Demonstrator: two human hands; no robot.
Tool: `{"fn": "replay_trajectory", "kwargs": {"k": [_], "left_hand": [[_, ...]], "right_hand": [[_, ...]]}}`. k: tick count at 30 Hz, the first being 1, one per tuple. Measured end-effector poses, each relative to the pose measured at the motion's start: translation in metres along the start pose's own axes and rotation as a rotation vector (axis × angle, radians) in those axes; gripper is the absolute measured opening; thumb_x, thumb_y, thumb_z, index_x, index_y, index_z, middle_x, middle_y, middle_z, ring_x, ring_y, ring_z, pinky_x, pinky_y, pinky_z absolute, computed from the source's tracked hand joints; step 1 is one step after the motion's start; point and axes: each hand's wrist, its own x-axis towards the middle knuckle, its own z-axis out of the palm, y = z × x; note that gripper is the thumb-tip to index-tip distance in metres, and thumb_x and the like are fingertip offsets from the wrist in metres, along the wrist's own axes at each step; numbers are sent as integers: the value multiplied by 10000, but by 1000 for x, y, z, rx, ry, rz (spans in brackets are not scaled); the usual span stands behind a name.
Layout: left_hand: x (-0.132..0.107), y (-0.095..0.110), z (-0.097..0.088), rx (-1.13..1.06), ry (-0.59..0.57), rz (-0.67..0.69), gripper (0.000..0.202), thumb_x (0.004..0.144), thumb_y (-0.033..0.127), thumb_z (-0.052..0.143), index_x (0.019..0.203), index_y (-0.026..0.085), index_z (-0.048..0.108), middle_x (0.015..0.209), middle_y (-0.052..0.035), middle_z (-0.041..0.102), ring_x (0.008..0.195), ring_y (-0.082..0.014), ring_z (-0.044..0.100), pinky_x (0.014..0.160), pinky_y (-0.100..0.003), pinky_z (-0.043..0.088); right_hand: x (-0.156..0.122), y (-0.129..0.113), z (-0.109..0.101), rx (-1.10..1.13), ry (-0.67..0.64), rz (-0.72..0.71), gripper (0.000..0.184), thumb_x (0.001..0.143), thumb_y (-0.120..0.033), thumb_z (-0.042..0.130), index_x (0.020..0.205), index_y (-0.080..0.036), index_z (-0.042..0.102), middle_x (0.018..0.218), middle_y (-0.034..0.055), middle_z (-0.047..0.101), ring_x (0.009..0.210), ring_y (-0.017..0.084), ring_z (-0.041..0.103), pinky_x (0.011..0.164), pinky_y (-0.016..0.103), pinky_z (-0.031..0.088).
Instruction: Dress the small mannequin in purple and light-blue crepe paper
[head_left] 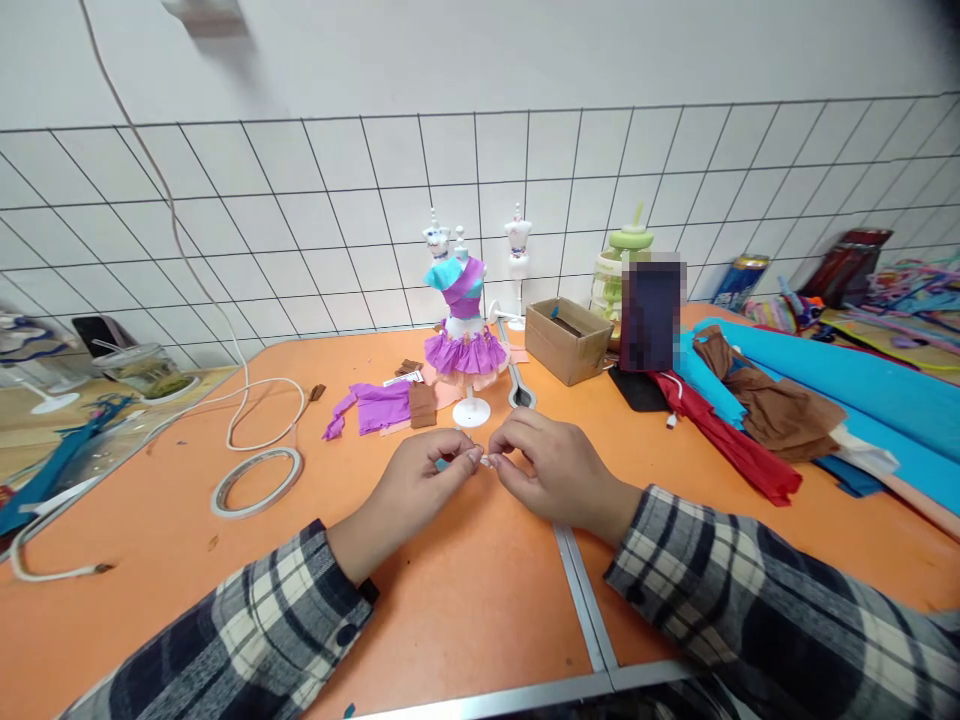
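Observation:
Both hands meet over the orange table, each with thumb and forefinger pinched together. Between the fingertips of my left hand and my right hand shows a small whitish piece, too small to name. Just beyond them stands a miniature dress form on a round white base. It wears a purple and turquoise top and a ruffled purple skirt. Purple crepe paper and a brown scrap lie to the left of the base.
A roll of tape and a white cable lie left. At the back are a cardboard box, a green bottle and two more mannequins. Red crepe paper, blue and brown sheets spread right. Metal edging crosses the table.

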Motion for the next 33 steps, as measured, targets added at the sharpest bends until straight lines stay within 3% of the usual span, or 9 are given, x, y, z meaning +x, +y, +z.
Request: {"fn": "replay_trajectory", "kwargs": {"k": [6, 11, 16, 22, 33], "left_hand": [[3, -7, -13, -106, 86, -70, 272, 880, 344, 519, 703, 162, 618, 661, -19, 643, 646, -151, 608, 606, -239, 444], [-2, -4, -9, -11, 81, 59, 290, 916, 336, 503, 737, 163, 652, 717, -33, 675, 681, -154, 618, 656, -255, 462], [-7, 0, -2, 72, 70, 119, 317, 925, 340, 484, 708, 165, 635, 694, -29, 655, 667, -153, 597, 638, -256, 438], [-8, 4, 0, 44, 56, 123, 312, 925, 346, 486, 704, 172, 620, 683, -21, 635, 654, -149, 578, 635, -255, 433], [-8, 3, 3, 14, 74, 99, 313, 919, 345, 484, 695, 169, 614, 674, -20, 620, 640, -149, 564, 624, -257, 423]], "right_hand": [[5, 13, -8, 55, 51, 96, 115, 922, -188, 514, 902, -184, 628, 881, 37, 629, 781, 156, 578, 647, 273, 390], [1, 9, 0, 153, 76, -3, 201, 927, -247, 581, 1096, -214, 687, 1023, 43, 692, 861, 149, 635, 735, 270, 461], [-1, -7, 3, 179, 146, -41, 79, 878, -253, 665, 929, -205, 702, 870, 15, 696, 787, 129, 631, 685, 242, 454], [0, -5, 4, 154, 133, -41, 30, 868, -216, 660, 866, -212, 690, 822, 1, 692, 746, 123, 624, 654, 246, 429], [-1, -7, 2, 164, 151, -45, 59, 869, -230, 657, 882, -215, 712, 818, 1, 699, 722, 116, 617, 629, 238, 427]]}}
